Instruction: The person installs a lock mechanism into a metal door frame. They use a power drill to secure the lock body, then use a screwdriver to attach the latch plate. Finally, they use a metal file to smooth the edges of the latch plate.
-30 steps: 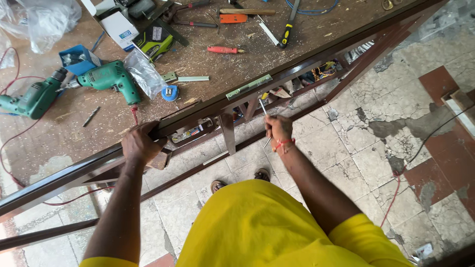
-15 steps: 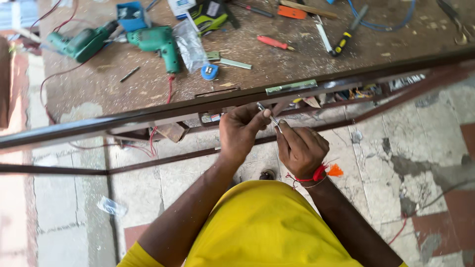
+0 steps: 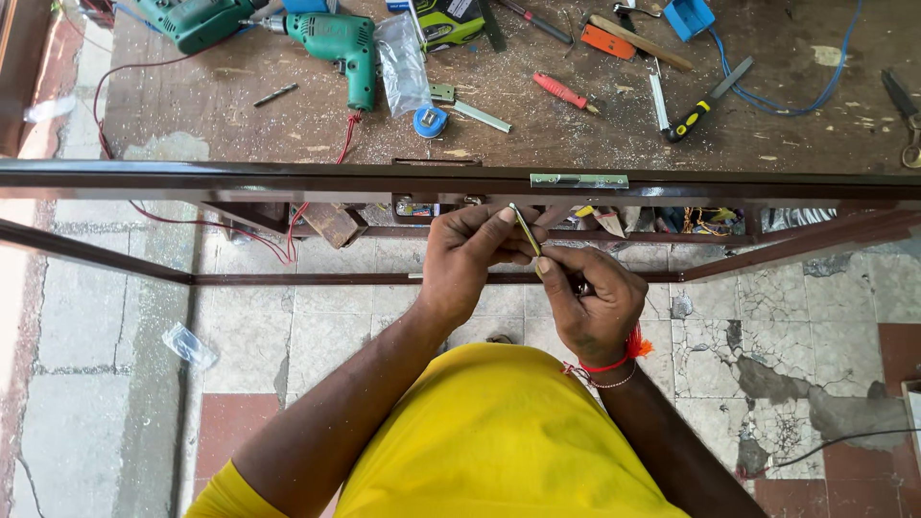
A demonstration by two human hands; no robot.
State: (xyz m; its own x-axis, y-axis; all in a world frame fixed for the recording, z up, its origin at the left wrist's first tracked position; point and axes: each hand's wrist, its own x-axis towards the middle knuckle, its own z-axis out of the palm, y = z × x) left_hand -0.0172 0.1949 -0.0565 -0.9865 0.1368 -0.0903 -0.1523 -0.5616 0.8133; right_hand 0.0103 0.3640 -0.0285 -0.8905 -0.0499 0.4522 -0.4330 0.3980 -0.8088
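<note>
Both hands meet just below the dark metal frame (image 3: 288, 178): left hand (image 3: 470, 251) and right hand (image 3: 593, 305) fingers pinch a thin metal strip (image 3: 526, 230); green drill (image 3: 341, 43) at eleven o'clock on the table (image 3: 787, 134)

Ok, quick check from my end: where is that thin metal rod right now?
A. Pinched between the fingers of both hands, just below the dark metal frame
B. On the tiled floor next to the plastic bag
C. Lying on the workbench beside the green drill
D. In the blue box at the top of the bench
A: the thin metal rod is gripped by the left hand and right hand together, just under the dark metal frame.
</note>
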